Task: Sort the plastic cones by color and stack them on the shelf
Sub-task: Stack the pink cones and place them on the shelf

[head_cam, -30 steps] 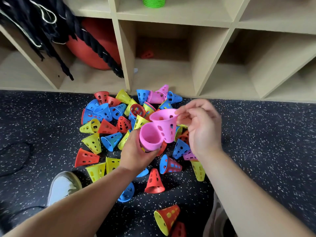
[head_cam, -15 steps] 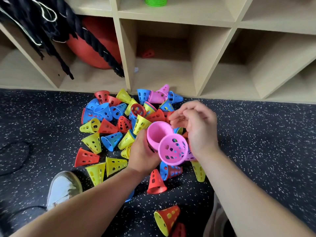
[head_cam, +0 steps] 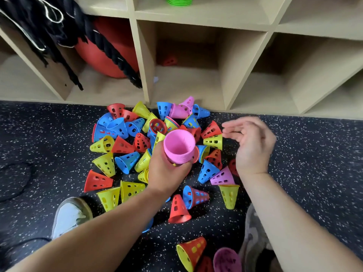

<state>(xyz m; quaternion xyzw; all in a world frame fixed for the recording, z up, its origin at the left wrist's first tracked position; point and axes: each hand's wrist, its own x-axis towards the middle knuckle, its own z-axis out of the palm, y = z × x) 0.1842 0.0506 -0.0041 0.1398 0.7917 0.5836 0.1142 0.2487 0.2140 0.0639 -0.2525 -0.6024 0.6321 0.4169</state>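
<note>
Our left hand (head_cam: 167, 173) is wrapped round the lower part of the pink stack (head_cam: 179, 147), mouth tilted up toward us, so the next pink one can drop straight in. The stack hangs over the mixed pile (head_cam: 121, 146) on the floor (head_cam: 314, 163), not yet on the shelf (head_cam: 188, 83). Our right hand (head_cam: 250, 144) is free, fingers loose and apart, holding nothing; it's blurred. We judge it's going for more pink: a loose pink cone (head_cam: 223, 176) lies just below it, and nested pink cones (head_cam: 179, 111) lie by the shelf edge. The shelf is close, so stowing should be easy.
</note>
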